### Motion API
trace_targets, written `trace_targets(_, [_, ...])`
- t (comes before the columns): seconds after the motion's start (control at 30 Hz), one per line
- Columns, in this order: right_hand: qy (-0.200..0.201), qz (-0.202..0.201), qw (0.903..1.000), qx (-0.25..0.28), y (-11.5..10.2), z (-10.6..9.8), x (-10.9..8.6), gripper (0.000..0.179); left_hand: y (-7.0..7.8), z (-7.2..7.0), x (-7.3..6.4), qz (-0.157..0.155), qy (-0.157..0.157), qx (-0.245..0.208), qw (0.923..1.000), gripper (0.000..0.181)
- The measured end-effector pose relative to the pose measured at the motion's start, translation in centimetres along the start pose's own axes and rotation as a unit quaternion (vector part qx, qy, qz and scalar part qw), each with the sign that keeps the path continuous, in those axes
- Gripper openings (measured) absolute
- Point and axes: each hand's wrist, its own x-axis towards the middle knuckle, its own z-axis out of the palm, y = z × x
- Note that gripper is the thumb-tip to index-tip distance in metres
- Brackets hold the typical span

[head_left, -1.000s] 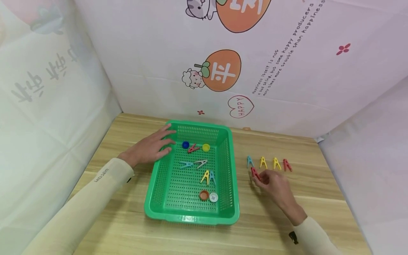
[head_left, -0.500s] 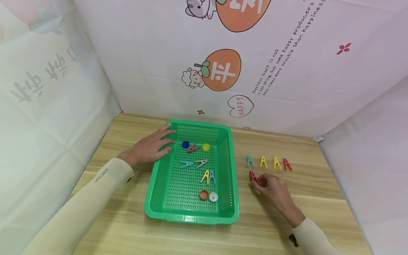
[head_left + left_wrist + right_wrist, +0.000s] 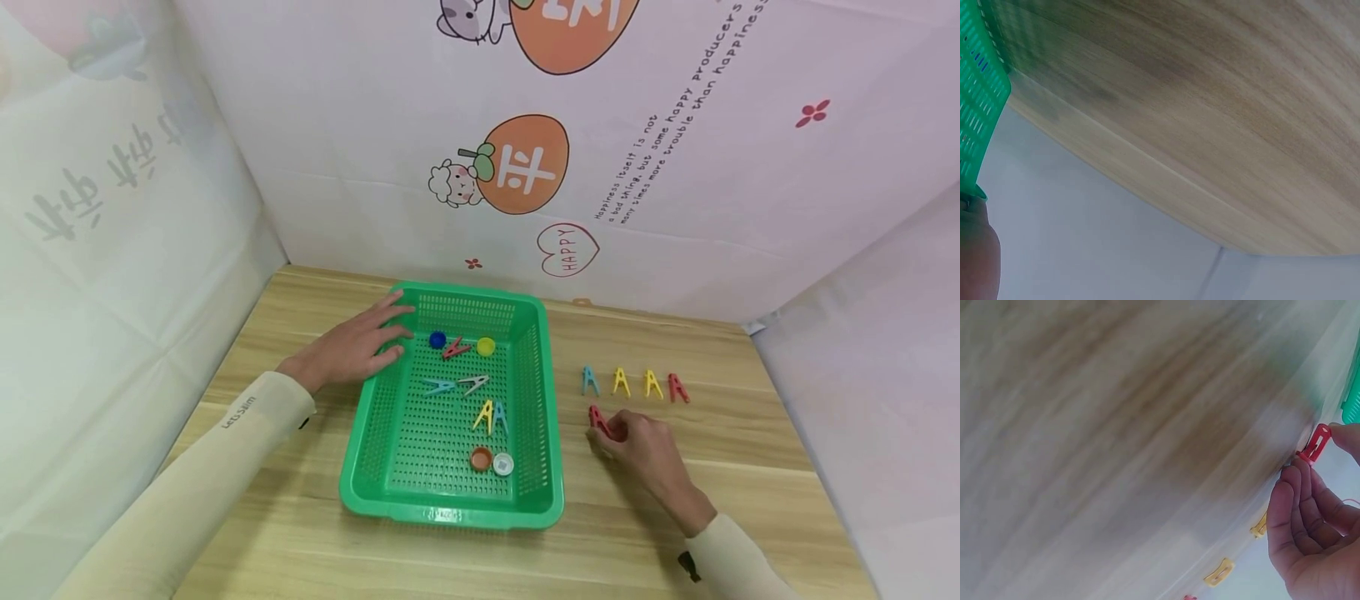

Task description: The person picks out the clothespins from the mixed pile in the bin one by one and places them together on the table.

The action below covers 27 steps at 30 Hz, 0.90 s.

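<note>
On the pale wood-grain table [image 3: 615, 542], to the right of a green rectangular plastic basket [image 3: 450, 513] with perforated walls, the right hand [image 3: 643, 450] pinches a red plastic A-shaped clothespin [image 3: 597, 418] between thumb and fingertips, the remaining fingers curled in beside it. Whether the pinched pin touches the wood cannot be told. Just beyond it lies a row of four similar plastic clothespins, from left to right a blue clothespin [image 3: 590, 381], two yellow clothespins [image 3: 621, 382] and a second red clothespin [image 3: 678, 387]. The left hand [image 3: 348, 350] rests on the basket's left rim, its fingers spread apart and reaching over the edge, relaxed rather than clenched. On the basket floor, a round dark-blue cap [image 3: 437, 340], another red clothespin [image 3: 455, 349] and a round yellow cap [image 3: 486, 347] lie near the far end; a light-blue clothespin [image 3: 439, 387] and a grey clothespin [image 3: 474, 384] sit mid-floor; a yellow pin [image 3: 483, 417] and a blue pin [image 3: 500, 418] lie side by side nearer the person, above a round brown cap [image 3: 481, 458] and a round white cap [image 3: 503, 464].
</note>
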Motion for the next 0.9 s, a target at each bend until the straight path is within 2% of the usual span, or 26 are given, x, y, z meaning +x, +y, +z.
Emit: trace_targets(0.9, [-0.028, 0.041, 0.9987, 0.015, -0.49, 0.17, -0.01, 0.044, -0.08, 0.12, -0.1, 0.012, 0.013, 0.005, 0.9998, 0.038])
